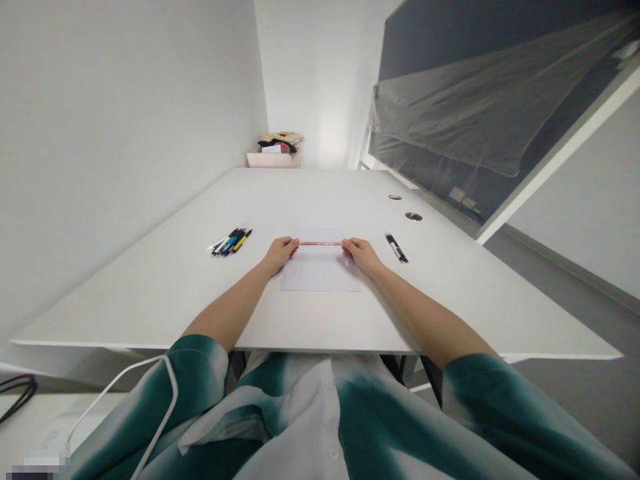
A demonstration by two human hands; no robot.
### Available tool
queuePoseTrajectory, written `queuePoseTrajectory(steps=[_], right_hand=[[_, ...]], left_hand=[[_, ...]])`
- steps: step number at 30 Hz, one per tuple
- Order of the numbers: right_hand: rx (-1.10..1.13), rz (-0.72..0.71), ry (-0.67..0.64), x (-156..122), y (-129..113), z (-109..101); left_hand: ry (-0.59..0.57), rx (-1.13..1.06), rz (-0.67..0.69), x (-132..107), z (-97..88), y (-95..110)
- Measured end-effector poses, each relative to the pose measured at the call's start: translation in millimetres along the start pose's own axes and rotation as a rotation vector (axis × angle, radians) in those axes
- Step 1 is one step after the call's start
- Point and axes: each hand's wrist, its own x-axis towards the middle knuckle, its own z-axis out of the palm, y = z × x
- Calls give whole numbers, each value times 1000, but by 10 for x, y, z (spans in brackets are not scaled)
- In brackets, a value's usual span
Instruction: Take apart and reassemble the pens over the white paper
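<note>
White worktop (150, 293), seen from above and behind the hands. Far left: bunch of pens (231, 242) lying loose at 9 o'clock from the left hand, near but apart, tips pointing roughly 2 o'clock. Left hand (280, 253): fingers closed in a pinch on the left end of the red pencil (321, 243); it could be a pen, too thin to tell. The pencil's long axis runs flat from 9 to 3 o'clock, square across the person's front, spanning the gap between both hands. It sits over the far edge of the sheet of paper (320, 273); I cannot tell whether it touches the sheet or is held just above it. The paper lies flat on the worktop between the forearms, its near edge toward 6 o'clock. Right hand (361, 253): fingers closed in the same pinch on the pencil's right end. Neither hand is nearer, one end each, and the grip looks symmetric. At 3 o'clock from the right hand lies a black pen (397, 248), just beside it and not touching, its axis running 11 to 5 o'clock. Two cable holes (413, 217) sit at 1 o'clock, well apart. A box (271, 159) stands at the worktop's far end, around 12 o'clock, its contents unclear.
</note>
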Motion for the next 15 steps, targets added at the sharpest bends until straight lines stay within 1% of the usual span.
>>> queuePoseTrajectory(steps=[6, 15], right_hand=[[-43, -14, -13, -20, -31, -6], [-65, -22, 0, -6, 4, -8]], left_hand=[[4, 19, -2, 21, 1, -31], [1, 12, -1, 26, 1, -38]])
